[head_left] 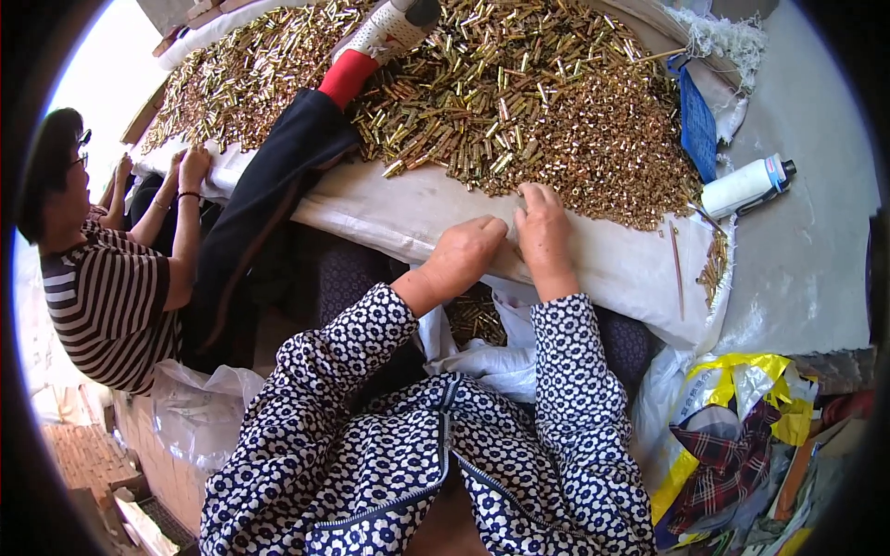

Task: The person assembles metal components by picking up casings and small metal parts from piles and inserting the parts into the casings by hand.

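My left hand (465, 252) is closed, its fingers curled together at the near edge of a cloth-covered table (389, 208). Just to its right, my right hand (543, 232) rests by the same edge with fingers bent and thumb close to them. Whatever either hand pinches is too small or hidden to make out. Beyond them spreads a heap of long brass-coloured metal sleeves (491, 79), with many short golden metal rings (612, 139) in its right part. Below my wrists, an open white sack (505, 366) between my knees holds more metal sleeves (475, 320).
A leg in dark trousers (269, 195) reaches over the heap, its shoe (387, 32) on the pieces. A person in a striped top (111, 296) sits at left. A white bottle (746, 187), blue basket (697, 125) and thin stick (676, 269) lie right; a yellow bag (732, 380) stands below.
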### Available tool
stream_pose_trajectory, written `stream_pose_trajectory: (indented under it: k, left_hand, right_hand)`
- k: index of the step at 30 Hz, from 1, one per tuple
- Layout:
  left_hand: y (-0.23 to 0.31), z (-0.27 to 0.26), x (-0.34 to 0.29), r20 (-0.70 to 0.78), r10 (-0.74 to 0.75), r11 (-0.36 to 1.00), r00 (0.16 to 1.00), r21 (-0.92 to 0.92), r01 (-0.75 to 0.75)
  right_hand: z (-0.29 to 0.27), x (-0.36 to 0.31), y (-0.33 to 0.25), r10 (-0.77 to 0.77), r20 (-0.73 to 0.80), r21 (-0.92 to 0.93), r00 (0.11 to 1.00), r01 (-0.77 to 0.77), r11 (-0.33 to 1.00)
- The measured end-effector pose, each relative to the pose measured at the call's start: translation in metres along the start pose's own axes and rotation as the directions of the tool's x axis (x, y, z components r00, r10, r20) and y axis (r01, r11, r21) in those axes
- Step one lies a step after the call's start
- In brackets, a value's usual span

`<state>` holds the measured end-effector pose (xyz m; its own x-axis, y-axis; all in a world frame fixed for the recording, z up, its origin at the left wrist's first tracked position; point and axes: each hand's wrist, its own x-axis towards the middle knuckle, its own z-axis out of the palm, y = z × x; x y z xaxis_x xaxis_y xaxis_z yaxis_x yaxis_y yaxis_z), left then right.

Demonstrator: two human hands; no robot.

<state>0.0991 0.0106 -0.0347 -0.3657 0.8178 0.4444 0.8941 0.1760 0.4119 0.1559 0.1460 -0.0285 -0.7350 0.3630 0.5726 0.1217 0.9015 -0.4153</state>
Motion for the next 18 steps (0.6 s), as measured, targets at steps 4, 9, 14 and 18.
stream_pose_trajectory:
  k: [4, 9, 14, 18]
  left_hand:
    - [-0.011, -0.017, 0.007, 0.006, -0.475, 0.714, 0.88, -0.582, 0.389]
    - [-0.068, -0.033, 0.036, -0.296, -0.287, 0.953, 0.911, -0.18, 0.242]
    - [-0.092, -0.034, 0.053, -0.015, -0.218, 0.968, 0.976, 0.122, 0.218]
    - [-0.087, -0.038, 0.053, 0.009, -0.245, 0.965, 0.97, 0.103, 0.243]
  right_hand:
    - [0.007, 0.004, -0.003, 0.006, 0.065, -0.087, 0.998, -0.001, 0.996]
    - [0.013, 0.005, 0.001, 0.008, 0.037, -0.15, 0.999, -0.002, 0.989]
    - [0.009, 0.007, -0.004, 0.016, 0.032, -0.189, 0.999, -0.01, 0.982]
    - [0.01, 0.005, -0.002, 0.0, -0.004, -0.19, 1.0, 0.0, 0.982]
